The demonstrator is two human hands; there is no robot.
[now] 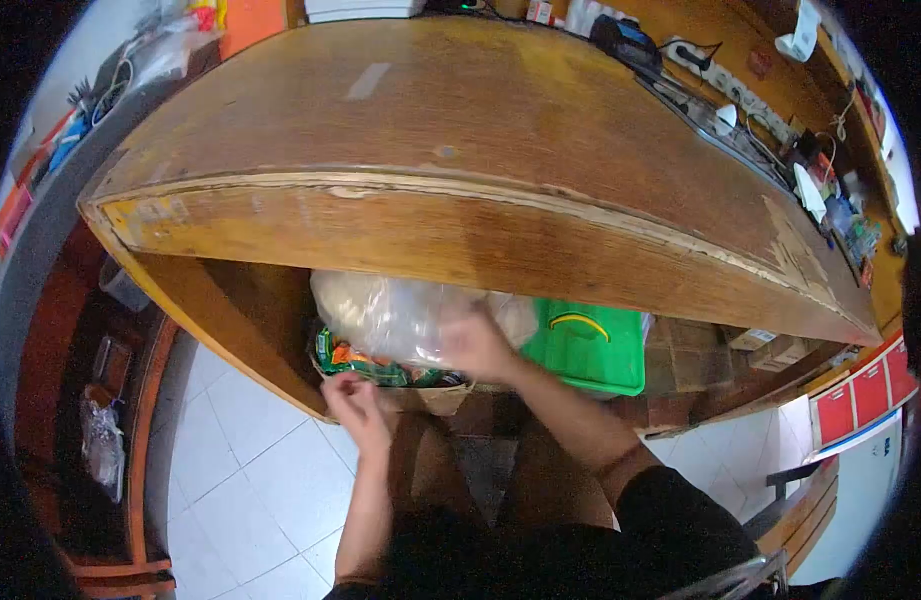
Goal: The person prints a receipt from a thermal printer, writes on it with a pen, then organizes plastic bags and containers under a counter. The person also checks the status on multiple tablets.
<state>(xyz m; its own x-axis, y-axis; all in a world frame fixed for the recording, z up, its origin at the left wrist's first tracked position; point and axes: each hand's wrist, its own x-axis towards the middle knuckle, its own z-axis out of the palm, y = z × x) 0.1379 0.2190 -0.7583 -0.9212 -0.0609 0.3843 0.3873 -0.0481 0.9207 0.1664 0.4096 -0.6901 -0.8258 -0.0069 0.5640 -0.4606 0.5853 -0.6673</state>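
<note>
One clear plastic bag (400,315), bulging, sits on top of one cardboard box (425,395) tucked under the counter (460,150), roughly at 12 o'clock from the hands. Right hand (475,342) presses against the bag's right side at about 3 o'clock, blurred, so whether it grips or just touches I cannot tell. Left hand (358,400) is pinched on the box's front rim at 7 o'clock, likely steadying it. Colourful packets (365,362) show beneath the bag; count unclear. One green plastic bin (588,348) stands just beside the box at 3 o'clock.
</note>
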